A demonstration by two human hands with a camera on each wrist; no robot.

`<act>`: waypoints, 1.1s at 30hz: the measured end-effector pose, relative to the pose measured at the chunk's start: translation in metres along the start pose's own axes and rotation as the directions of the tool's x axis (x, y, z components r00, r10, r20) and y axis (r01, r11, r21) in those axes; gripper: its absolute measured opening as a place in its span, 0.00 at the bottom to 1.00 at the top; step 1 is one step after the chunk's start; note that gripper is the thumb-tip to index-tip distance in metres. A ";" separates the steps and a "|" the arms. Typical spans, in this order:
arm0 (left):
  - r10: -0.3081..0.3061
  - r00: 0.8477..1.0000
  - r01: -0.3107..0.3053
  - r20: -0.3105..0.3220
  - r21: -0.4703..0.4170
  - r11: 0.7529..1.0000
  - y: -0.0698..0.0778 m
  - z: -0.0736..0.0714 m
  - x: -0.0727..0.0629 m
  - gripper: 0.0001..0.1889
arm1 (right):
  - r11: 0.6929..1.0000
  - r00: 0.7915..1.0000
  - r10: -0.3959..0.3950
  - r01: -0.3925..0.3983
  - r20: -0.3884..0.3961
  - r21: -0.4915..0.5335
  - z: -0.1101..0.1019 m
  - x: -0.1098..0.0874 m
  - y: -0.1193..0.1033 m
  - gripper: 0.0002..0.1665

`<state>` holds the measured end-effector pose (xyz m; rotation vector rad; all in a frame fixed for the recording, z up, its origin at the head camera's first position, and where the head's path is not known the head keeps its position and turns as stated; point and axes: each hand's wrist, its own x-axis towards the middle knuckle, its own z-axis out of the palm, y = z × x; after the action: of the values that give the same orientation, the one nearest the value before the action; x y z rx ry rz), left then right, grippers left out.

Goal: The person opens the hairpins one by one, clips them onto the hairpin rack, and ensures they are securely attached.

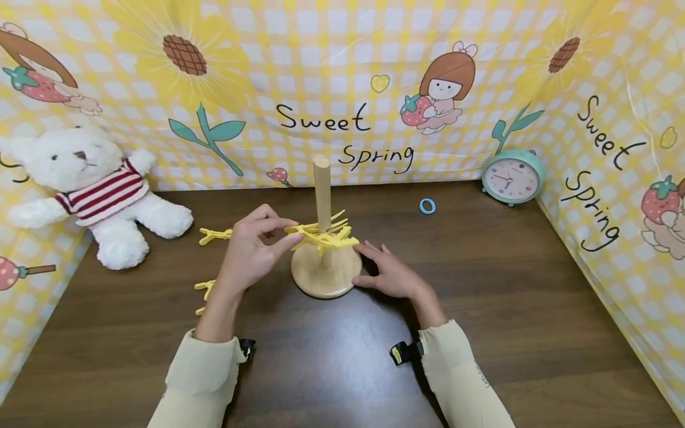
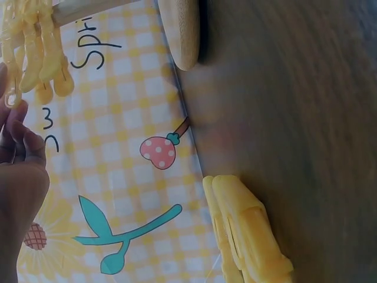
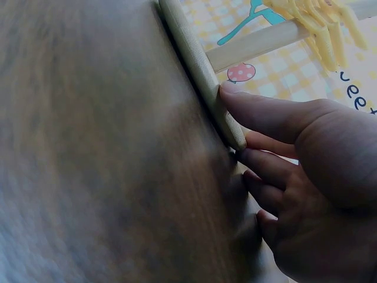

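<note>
A round wooden stand [image 1: 321, 279] with an upright post stands mid-table. Several yellow plastic clothespins [image 1: 334, 239] are clustered around its post, sticking outward. My left hand [image 1: 254, 244] pinches the end of one clothespin on the cluster's left side, between thumb and index finger. On the stand's right, my right hand [image 1: 390, 272] holds the base by its rim; the right wrist view shows the thumb [image 3: 259, 112] on top and the fingers along the edge. More yellow clothespins [image 1: 214, 236] lie on the table to the left, partly hidden behind my left hand and forearm.
A white teddy bear [image 1: 115, 196] in a striped shirt sits at the back left. A blue ring [image 1: 427, 206] lies at the back right, near a green alarm clock [image 1: 512, 176]. Yellow checked cloth [image 1: 332, 71] encloses the brown table [image 1: 524, 309] at the back and sides.
</note>
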<state>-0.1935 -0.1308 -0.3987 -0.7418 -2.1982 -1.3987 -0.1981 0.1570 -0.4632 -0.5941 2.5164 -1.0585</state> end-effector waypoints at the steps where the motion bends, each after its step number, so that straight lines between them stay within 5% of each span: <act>1: 0.000 1.000 0.000 0.002 0.001 1.000 0.000 0.000 0.000 0.10 | 1.000 1.000 -0.002 0.002 0.001 -0.001 0.000 0.000 0.000 0.45; 12: -0.098 0.995 0.096 0.018 0.057 0.994 -0.009 -0.001 -0.001 0.13 | 0.999 1.000 -0.031 0.031 0.002 -0.012 0.000 0.001 0.000 0.46; 33: -0.195 0.977 0.184 0.091 0.113 0.976 -0.007 -0.008 -0.005 0.23 | 1.000 1.000 -0.018 0.018 0.010 -0.017 -0.001 0.002 0.002 0.47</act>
<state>-0.1931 -0.1417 -0.4032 -0.5908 -2.4562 -1.3478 -0.2006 0.1584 -0.4645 -0.6258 2.5189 -1.0386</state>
